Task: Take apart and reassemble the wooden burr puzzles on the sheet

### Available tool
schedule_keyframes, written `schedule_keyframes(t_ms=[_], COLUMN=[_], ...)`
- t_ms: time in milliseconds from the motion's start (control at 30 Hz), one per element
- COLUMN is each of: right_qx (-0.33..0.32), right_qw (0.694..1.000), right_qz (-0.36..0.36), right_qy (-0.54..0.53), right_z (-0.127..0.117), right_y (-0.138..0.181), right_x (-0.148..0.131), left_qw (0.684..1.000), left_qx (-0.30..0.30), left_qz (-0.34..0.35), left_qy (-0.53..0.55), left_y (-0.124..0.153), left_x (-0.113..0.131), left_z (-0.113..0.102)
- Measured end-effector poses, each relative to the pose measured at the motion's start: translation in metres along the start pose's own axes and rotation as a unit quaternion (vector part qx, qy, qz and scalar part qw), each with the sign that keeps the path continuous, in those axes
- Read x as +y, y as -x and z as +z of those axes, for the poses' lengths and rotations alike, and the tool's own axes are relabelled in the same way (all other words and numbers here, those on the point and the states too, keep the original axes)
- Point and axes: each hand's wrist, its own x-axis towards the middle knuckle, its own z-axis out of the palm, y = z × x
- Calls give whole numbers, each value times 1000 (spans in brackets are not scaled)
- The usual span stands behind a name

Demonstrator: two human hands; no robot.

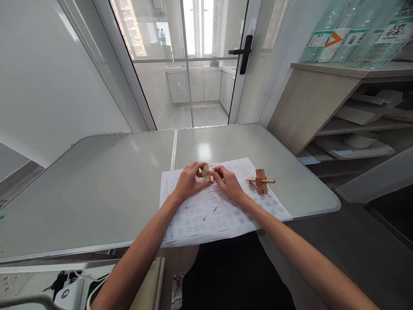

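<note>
A small light-wood interlocking puzzle [205, 172] is held up over the printed paper sheet [206, 211]. My left hand [190, 181] is closed around it, thumb below and fingers above. At the puzzle's right side, the fingertips of my right hand [227, 183] are pinched together on a thin part of it; they partly cover that part. To the right of my right hand, a second, redder wooden puzzle [260, 181] rests on the sheet, with a thin rod sticking out on both sides.
The sheet lies on a pale table [97, 189] and hangs over its front edge. A glass door with a black handle [245, 54] stands behind. On the right, a wooden shelf [316, 94] carries large clear bottles [348, 41]. A white device with cables [69, 295] sits at lower left.
</note>
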Motion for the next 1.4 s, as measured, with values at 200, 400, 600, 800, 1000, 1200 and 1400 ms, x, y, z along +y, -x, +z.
schedule_keyframes(t_ms=[200,400,600,800,1000,1200,1400], right_qx=[-2,-3,-14,-5,4,-32,-71], right_qw=[1000,1000,999,999,999,998,996], right_qz=[-27,-26,-47,-41,-32,-11,13], right_qy=[14,8,-1,1,-11,-44,-44], right_z=[-1,0,-2,-2,-2,-2,-1], right_y=[1,0,0,-1,-3,-1,-1], right_x=[-1,-3,-4,-4,-4,-4,-3], left_qw=[999,996,989,979,970,965,949], left_qx=[-5,-6,-43,-46,-54,-62,-71], left_qz=[-15,-25,-78,-103,-129,-143,-151], left_qy=[42,87,116,167,198,213,267], left_y=[0,-2,-2,-4,-5,-4,-4], left_x=[-1,1,0,0,-1,0,2], left_z=[-3,-4,-12,-13,-10,-12,-10])
